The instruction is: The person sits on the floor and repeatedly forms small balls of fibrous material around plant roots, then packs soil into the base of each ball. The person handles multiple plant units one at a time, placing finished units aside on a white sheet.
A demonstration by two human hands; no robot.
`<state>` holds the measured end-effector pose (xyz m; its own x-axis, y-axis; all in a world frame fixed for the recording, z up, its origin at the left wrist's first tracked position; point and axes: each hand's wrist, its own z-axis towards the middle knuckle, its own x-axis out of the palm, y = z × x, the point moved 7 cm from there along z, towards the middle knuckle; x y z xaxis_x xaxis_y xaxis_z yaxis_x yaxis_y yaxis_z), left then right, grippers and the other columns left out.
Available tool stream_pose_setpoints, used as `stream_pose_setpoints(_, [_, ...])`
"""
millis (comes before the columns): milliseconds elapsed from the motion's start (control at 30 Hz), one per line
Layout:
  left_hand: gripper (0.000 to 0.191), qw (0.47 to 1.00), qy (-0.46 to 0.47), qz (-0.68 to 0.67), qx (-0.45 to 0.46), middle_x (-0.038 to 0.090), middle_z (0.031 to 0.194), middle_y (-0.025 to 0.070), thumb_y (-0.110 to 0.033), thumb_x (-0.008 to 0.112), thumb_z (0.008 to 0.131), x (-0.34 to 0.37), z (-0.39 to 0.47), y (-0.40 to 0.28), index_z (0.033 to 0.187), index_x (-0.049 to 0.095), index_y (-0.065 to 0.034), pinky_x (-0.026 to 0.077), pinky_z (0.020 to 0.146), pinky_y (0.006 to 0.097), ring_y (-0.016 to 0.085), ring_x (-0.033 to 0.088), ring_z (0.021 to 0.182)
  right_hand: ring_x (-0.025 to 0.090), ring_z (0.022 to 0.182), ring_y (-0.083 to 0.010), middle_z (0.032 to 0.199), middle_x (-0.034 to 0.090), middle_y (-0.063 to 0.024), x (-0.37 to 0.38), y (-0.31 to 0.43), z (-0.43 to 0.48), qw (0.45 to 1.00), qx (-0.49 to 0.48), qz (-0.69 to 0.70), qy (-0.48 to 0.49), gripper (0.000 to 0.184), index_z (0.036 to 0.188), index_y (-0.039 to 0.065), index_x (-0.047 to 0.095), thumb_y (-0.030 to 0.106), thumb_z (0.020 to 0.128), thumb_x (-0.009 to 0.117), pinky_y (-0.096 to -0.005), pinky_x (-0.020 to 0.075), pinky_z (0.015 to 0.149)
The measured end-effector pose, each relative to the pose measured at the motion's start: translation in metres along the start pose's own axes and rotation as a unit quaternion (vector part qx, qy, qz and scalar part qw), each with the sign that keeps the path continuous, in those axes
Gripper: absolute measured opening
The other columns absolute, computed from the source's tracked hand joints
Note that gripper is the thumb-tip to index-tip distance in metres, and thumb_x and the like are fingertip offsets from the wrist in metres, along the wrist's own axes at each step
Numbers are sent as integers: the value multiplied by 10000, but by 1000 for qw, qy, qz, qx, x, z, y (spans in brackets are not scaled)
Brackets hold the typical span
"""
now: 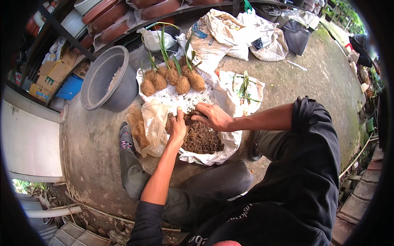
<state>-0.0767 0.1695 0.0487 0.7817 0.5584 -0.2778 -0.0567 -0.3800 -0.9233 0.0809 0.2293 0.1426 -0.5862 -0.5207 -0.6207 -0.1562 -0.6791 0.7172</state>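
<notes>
Dark crumbly soil (203,140) fills an open white woven sack (229,150) on the ground between my legs. Over its upper part my left hand (178,124) and my right hand (214,117) are close together, with a dark clump of soil (191,116) between them. My fingers partly hide the clump, and whether a plant is in it cannot be told. Beyond my hands, several balls wrapped in brown fibre (182,85) stand grouped on the sack, with upright green leaves (164,49) above them. Loose brown fibre (138,126) lies to the left, beside a clear plastic bag (157,123).
A large grey plastic tub (106,78) stands at the upper left. Cut green leaves (244,87) lie on another sack at the right. Filled white sacks (212,40) and a black planting bag (295,37) stand at the back. My shoe (125,135) is beside the fibre.
</notes>
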Motion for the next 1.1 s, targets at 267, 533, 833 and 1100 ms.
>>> stream_pose_setpoints(267, [613, 997, 35, 60, 40, 624, 697, 200, -493, 406, 983, 2, -19, -34, 869, 620, 70, 491, 630, 402, 286, 641, 712, 617, 896, -397, 924, 612, -245, -1, -23, 0, 987, 138, 31, 80, 504, 1019, -5, 515, 495, 951, 506, -478, 462, 781])
stream_pose_setpoints(533, [456, 974, 24, 145, 174, 631, 783, 266, -386, 435, 978, -3, -19, -48, 965, 629, 27, 446, 679, 492, 444, 609, 762, 593, 1051, -361, 1122, 602, -236, 6, -1, -1, 994, -9, 37, 105, 601, 1194, 15, 497, 533, 899, 575, -449, 483, 890])
stream_pose_setpoints(833, [426, 964, 15, 159, 212, 628, 765, 252, -369, 445, 981, -3, -29, -58, 950, 634, 11, 447, 619, 475, 430, 607, 707, 668, 758, -208, 873, 687, -136, 26, -27, 1, 927, 204, 269, 164, 517, 1034, -32, 603, 474, 952, 538, -356, 519, 706])
stream_pose_setpoints(1100, [345, 925, 44, 229, 300, 599, 656, 212, -318, 500, 970, 2, -41, -69, 915, 638, -7, 427, 527, 431, 389, 583, 578, 535, 664, -96, 879, 614, -44, 40, -34, -15, 789, 319, 409, 330, 435, 1037, 25, 576, 450, 972, 509, -247, 473, 632])
